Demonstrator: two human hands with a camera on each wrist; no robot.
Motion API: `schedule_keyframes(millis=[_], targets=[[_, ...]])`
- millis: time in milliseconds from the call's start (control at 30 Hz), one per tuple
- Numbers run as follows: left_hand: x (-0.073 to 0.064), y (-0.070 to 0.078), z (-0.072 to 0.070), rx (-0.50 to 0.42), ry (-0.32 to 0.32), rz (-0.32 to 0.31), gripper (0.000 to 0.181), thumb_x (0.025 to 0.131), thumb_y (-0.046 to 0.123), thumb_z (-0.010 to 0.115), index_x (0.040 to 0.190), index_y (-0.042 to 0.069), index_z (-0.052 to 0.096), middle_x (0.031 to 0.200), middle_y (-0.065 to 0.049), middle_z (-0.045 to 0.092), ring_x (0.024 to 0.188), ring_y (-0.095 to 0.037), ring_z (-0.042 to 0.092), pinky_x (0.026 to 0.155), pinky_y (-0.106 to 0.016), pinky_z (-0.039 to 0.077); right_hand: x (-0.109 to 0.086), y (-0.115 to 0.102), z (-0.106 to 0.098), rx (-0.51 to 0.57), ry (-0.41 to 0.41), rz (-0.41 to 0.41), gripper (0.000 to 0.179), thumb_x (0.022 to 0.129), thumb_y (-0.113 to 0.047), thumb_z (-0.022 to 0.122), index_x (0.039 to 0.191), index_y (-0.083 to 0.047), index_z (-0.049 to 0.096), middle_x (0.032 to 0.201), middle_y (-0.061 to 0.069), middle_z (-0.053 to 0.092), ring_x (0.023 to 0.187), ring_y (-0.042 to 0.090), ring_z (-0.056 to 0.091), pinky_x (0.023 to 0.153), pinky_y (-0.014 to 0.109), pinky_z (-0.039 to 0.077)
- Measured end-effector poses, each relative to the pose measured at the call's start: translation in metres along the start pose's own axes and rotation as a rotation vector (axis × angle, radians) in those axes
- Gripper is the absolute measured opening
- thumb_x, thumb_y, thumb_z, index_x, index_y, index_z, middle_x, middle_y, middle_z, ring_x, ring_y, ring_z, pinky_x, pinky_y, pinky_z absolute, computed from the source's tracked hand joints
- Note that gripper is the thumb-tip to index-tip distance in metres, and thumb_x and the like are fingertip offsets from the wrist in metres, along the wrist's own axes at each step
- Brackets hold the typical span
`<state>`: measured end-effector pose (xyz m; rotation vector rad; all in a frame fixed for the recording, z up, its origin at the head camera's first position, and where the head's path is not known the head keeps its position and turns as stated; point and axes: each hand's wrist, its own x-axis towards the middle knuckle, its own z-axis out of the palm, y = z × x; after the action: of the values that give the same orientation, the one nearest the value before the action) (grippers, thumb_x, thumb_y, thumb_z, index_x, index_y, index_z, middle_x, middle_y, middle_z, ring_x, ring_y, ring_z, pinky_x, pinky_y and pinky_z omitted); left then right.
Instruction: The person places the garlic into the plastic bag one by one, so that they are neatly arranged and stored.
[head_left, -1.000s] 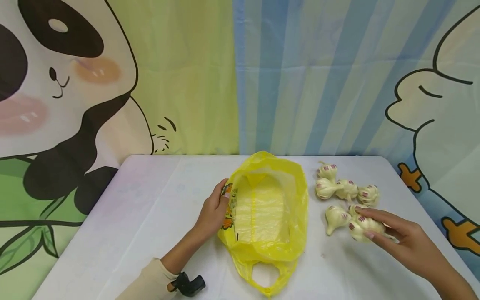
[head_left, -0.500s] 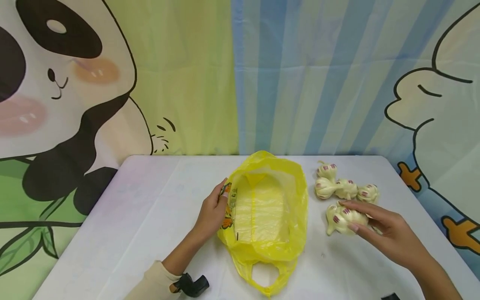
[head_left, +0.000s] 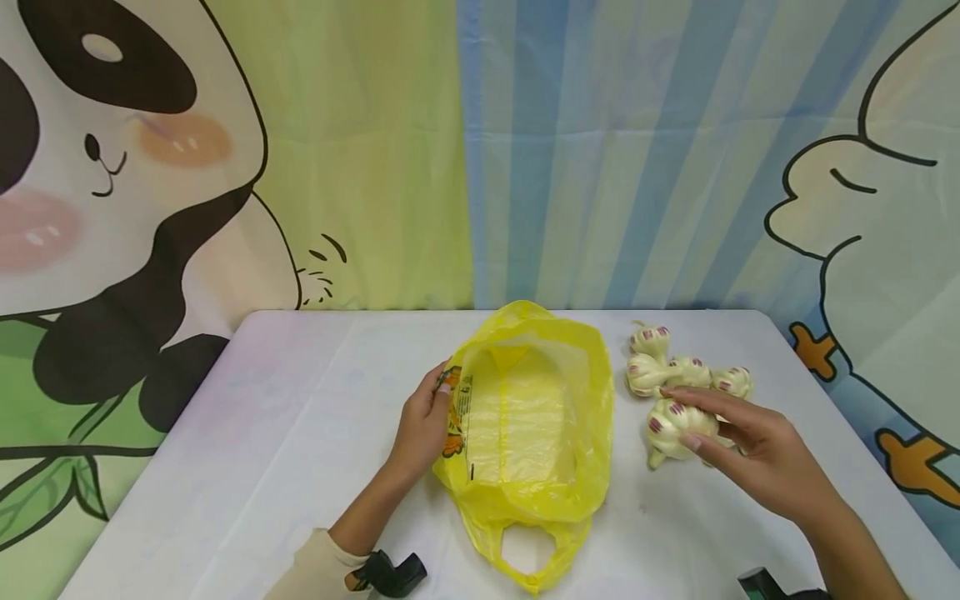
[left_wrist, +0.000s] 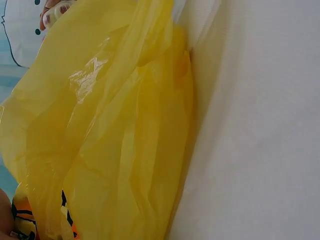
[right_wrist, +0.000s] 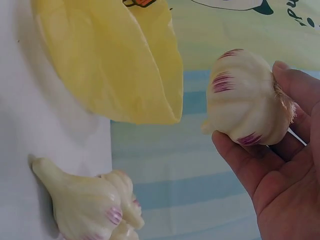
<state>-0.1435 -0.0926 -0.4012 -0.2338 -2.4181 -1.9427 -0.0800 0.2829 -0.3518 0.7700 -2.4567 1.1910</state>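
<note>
A yellow plastic bag (head_left: 517, 417) stands on the table with its mouth spread wide and its handle loop toward the front. My left hand (head_left: 423, 421) grips the bag's left rim, the thumb on the inner side. Between thumb and fingers of my right hand (head_left: 757, 454) is a garlic bulb (right_wrist: 245, 97), white with purple streaks, lifted above the table to the right of the bag. Below it lies another garlic bulb (right_wrist: 90, 205), partly covered by the held one in the head view. The left wrist view is mostly filled by the bag's side (left_wrist: 110, 130).
Several more garlic bulbs (head_left: 648, 375) lie grouped at the back right of the white table (head_left: 300, 467). A printed curtain (head_left: 600, 150) hangs behind the table. Black wrist mounts (head_left: 393, 575) show at the front edge.
My right hand has carried the garlic bulb leftward and slightly up, toward the bag. The left hand keeps its grip on the bag's rim, and the bag stays put.
</note>
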Motion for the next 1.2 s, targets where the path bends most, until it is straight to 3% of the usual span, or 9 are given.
schedule_keyframes(millis=[100, 233, 400, 667, 900, 1200], targets=[[-0.001, 0.007, 0.003, 0.007, -0.006, -0.007, 0.042, 0.107, 0.010, 0.033, 0.148, 0.002, 0.036, 0.144, -0.014, 0.046, 0.127, -0.028, 0.047, 0.105, -0.045, 0.037, 0.002, -0.001, 0.001, 0.000, 0.004, 0.002, 0.058, 0.076, 0.021, 0.070, 0.129, 0.000, 0.061, 0.129, -0.004, 0.062, 0.119, 0.003, 0.052, 0.080, 0.015, 0.050], [0.004, -0.008, 0.006, -0.001, 0.002, -0.009, 0.042, 0.108, 0.014, 0.034, 0.149, 0.006, 0.036, 0.145, -0.009, 0.045, 0.128, -0.023, 0.046, 0.106, -0.043, 0.036, 0.005, -0.002, 0.001, 0.001, 0.005, -0.009, 0.058, 0.076, 0.021, 0.070, 0.129, 0.001, 0.061, 0.129, -0.004, 0.061, 0.118, 0.003, 0.053, 0.079, 0.015, 0.050], [0.009, -0.024, 0.006, -0.014, 0.016, 0.011, 0.041, 0.108, 0.023, 0.035, 0.148, 0.014, 0.039, 0.141, -0.006, 0.049, 0.122, -0.027, 0.050, 0.103, -0.044, 0.038, 0.011, -0.002, 0.002, 0.009, 0.003, -0.035, 0.057, 0.076, 0.021, 0.070, 0.129, 0.003, 0.060, 0.130, -0.003, 0.061, 0.119, 0.006, 0.054, 0.079, 0.017, 0.051], [0.007, -0.025, 0.006, -0.009, 0.026, 0.027, 0.041, 0.107, 0.026, 0.035, 0.147, 0.017, 0.042, 0.139, -0.003, 0.051, 0.121, -0.026, 0.051, 0.102, -0.045, 0.038, 0.026, -0.006, 0.009, 0.033, -0.012, -0.022, 0.054, 0.079, 0.017, 0.070, 0.129, 0.001, 0.061, 0.129, -0.007, 0.060, 0.114, 0.005, 0.056, 0.080, 0.018, 0.051], [0.007, -0.026, 0.005, -0.015, 0.031, 0.026, 0.041, 0.107, 0.026, 0.035, 0.147, 0.016, 0.042, 0.137, -0.004, 0.052, 0.120, -0.028, 0.052, 0.102, -0.045, 0.039, 0.043, -0.012, 0.016, 0.082, -0.039, -0.065, 0.055, 0.079, 0.017, 0.070, 0.130, -0.002, 0.061, 0.129, 0.005, 0.061, 0.113, 0.007, 0.056, 0.081, 0.019, 0.051], [0.006, -0.028, 0.003, -0.017, 0.020, 0.007, 0.041, 0.108, 0.028, 0.035, 0.147, 0.018, 0.041, 0.136, -0.005, 0.053, 0.117, -0.028, 0.053, 0.100, -0.045, 0.039, 0.065, -0.010, 0.029, 0.132, -0.120, -0.079, 0.051, 0.086, 0.010, 0.067, 0.133, -0.007, 0.060, 0.130, 0.007, 0.060, 0.118, 0.009, 0.054, 0.083, 0.022, 0.051]])
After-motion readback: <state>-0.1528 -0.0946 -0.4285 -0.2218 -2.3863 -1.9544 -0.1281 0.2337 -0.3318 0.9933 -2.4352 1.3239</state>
